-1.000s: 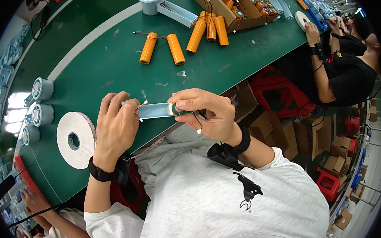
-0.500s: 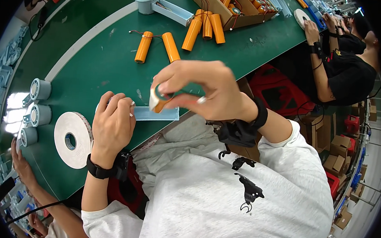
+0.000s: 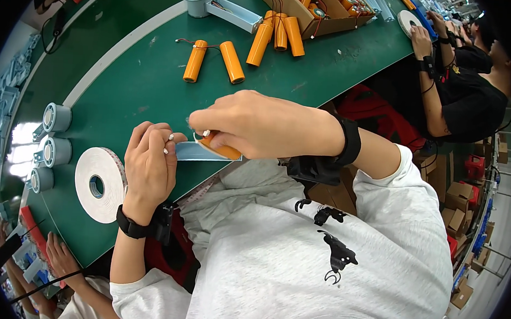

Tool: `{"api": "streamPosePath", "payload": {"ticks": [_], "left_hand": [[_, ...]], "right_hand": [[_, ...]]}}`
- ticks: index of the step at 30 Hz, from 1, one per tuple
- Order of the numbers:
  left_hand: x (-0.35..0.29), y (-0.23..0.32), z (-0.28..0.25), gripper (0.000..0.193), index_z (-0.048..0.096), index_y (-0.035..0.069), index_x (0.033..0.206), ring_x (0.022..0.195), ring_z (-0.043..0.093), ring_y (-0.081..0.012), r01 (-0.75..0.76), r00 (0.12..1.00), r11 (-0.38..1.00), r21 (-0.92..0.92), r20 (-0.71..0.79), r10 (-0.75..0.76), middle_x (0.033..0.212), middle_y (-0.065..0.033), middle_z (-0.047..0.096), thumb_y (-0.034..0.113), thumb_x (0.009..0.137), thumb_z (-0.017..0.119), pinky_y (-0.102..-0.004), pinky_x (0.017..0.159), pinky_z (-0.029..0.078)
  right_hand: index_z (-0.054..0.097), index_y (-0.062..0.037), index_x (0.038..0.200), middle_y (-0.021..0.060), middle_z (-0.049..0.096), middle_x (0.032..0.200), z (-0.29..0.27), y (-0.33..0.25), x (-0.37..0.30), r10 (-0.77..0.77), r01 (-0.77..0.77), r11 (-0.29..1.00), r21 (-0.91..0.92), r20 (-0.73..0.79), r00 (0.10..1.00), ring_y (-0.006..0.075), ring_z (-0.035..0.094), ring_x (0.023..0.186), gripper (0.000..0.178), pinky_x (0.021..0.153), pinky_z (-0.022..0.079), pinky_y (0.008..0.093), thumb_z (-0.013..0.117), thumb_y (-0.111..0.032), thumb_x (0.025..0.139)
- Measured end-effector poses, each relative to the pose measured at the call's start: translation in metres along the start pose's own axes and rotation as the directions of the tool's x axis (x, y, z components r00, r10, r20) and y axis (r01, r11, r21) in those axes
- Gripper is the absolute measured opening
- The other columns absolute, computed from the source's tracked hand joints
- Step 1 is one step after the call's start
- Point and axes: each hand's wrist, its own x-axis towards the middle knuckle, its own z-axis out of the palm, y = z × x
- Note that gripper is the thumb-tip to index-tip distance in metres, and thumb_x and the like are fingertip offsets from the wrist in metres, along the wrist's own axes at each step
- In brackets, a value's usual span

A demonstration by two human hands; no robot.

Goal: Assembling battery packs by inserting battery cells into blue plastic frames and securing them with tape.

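The blue tray [image 3: 191, 152] is grasped by the left hand [image 3: 152, 163], an orange cell [image 3: 225, 149] by the right hand [image 3: 257, 124], not visibly seated yet

Bright, even light is falling over the green table [image 3: 153, 99]. To the left of the tape roll [image 3: 112, 186], white glare is shining. Right of the roll, the right hand [image 3: 252, 124] is looking well lit; much farther right, distant people [image 3: 483, 34] are appearing soft. Above the roll, the table's edge is bending.
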Motion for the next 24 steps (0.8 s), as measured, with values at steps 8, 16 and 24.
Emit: {"api": "streamPosePath", "payload": {"ticks": [8, 16, 24], "left_hand": [[0.000, 0.003, -0.004, 0.005, 0.049, -0.002, 0.085, 0.077, 0.056, -0.0293, 0.092, 0.996, 0.996, -0.015, 0.019, -0.092, 0.085, -0.0110, 0.060, 0.001, 0.086, 0.045, -0.0394, 0.079, 0.043], [-0.006, 0.009, 0.009, 0.008, 0.048, -0.002, 0.085, 0.078, 0.056, -0.0308, 0.308, 0.938, 0.949, -0.061, -0.148, -0.314, 0.082, -0.0116, 0.061, 0.003, 0.088, 0.043, -0.0391, 0.071, 0.044], [-0.011, 0.005, 0.014, 0.007, 0.048, -0.001, 0.087, 0.079, 0.056, -0.0319, 0.189, 0.958, 0.981, -0.050, -0.212, -0.195, 0.083, -0.0123, 0.061, 0.003, 0.088, 0.043, -0.0390, 0.069, 0.045]], "right_hand": [[0.049, -0.0013, 0.087, 0.0092, 0.049, 0.075, 0.019, -0.003, 0.005, -0.122, 0.129, 0.980, -0.154, 0.053, 0.991, 0.0261, 0.052, 0.076, 0.012, 0.062, 0.042, 0.0348, 0.057, -0.002, 0.078], [0.056, -0.0052, 0.088, 0.0108, 0.051, 0.085, 0.047, 0.013, 0.012, 0.115, -0.120, 0.967, 0.223, 0.039, 0.993, 0.0286, 0.052, 0.083, 0.016, 0.069, 0.041, 0.0368, 0.057, 0.003, 0.074], [0.057, -0.0056, 0.089, 0.0101, 0.049, 0.085, 0.061, 0.016, 0.012, 0.178, -0.150, 0.962, 0.228, -0.108, 0.978, 0.0275, 0.051, 0.083, 0.013, 0.071, 0.040, 0.0366, 0.058, -0.001, 0.077]]}}
